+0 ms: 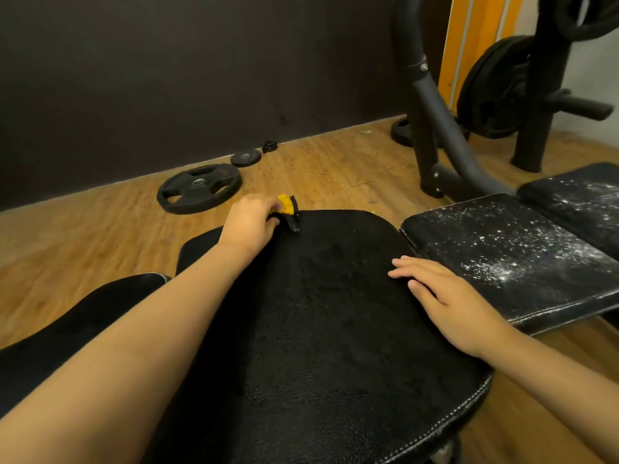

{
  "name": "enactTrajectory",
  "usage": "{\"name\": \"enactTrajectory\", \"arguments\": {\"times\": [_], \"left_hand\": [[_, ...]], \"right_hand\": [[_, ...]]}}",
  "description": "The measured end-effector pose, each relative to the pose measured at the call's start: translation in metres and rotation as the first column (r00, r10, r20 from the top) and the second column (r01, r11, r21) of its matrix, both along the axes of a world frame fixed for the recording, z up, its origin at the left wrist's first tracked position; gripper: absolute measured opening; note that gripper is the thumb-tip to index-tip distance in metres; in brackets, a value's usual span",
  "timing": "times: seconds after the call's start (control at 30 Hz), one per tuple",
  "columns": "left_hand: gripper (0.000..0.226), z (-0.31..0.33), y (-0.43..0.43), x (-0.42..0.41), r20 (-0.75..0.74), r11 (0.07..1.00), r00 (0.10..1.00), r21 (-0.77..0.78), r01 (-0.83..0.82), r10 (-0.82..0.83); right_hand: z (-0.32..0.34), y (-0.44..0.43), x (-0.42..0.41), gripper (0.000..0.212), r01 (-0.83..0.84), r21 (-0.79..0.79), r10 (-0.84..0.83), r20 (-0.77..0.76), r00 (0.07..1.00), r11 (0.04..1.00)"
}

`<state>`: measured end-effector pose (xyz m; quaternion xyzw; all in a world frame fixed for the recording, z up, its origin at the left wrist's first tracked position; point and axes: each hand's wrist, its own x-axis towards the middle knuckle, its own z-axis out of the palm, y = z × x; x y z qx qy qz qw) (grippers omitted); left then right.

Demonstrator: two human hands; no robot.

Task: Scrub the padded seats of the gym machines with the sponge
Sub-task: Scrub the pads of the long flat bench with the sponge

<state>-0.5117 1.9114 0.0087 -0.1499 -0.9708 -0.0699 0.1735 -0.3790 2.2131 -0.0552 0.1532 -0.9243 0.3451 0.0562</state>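
Sponge (288, 209): yellow with a dark scrubbing face, located at the far left edge of the black padded seat (335, 313), dark face touching the pad. The left hand (251, 219) grips it, fingers and thumb curled round its yellow body. The left arm is stretched well forward, the bare forearm running from the near left across the left side of the seat to that far edge.

The right hand (445, 296) is open and holds nothing. Its fingers are straight and slightly spread, lying palm down on the right edge of the same seat with the fingertips pointing far-left. The right forearm enters from the near right and passes over the seat's near right corner.

The seat surface is grained, with white stitching along its near edge. Just beside it to the right lies a second pad (502, 256), heavily speckled with white. A third pad (576, 195), also speckled, follows further right.

On the wooden floor (83, 246) beyond the sponge lie a large weight plate (199, 188) and a small plate (246, 158), both near the dark wall (167, 78). At far right a black frame (435, 105) stands beside racked plates (495, 92).
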Motion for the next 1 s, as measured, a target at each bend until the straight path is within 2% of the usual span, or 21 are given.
{"name": "enactTrajectory", "arguments": {"times": [0.13,0.23,0.43,0.63,0.83,1.0], "left_hand": [[0.025,0.003,0.007,-0.010,0.024,0.999,0.999,-0.034,-0.038,0.038],[0.024,0.005,0.008,0.004,0.072,0.999,0.997,-0.048,-0.003,0.006],[0.022,0.004,0.022,0.091,0.124,0.967,0.959,0.017,0.255,-0.255],[0.022,-0.002,0.027,0.166,0.193,0.889,0.867,0.082,0.451,-0.458],[0.021,0.001,0.052,0.140,0.234,0.879,0.850,0.053,0.474,-0.473],[0.023,-0.004,0.095,0.073,0.193,0.938,0.919,0.008,0.348,-0.343]], "right_hand": [[0.001,0.000,-0.002,0.033,-0.003,-0.010,0.003,0.001,1.000,1.000],[0.001,-0.001,-0.001,0.033,-0.007,-0.008,0.007,0.005,1.000,1.000],[0.006,-0.003,0.004,0.030,0.036,-0.004,-0.036,0.006,0.999,0.999],[0.006,-0.001,0.012,0.026,0.168,-0.099,-0.168,0.009,0.986,0.981],[-0.003,0.003,0.012,0.034,0.154,-0.142,-0.147,0.055,0.988,0.978],[-0.004,0.002,0.011,0.035,0.170,-0.167,-0.169,0.022,0.985,0.971]]}}
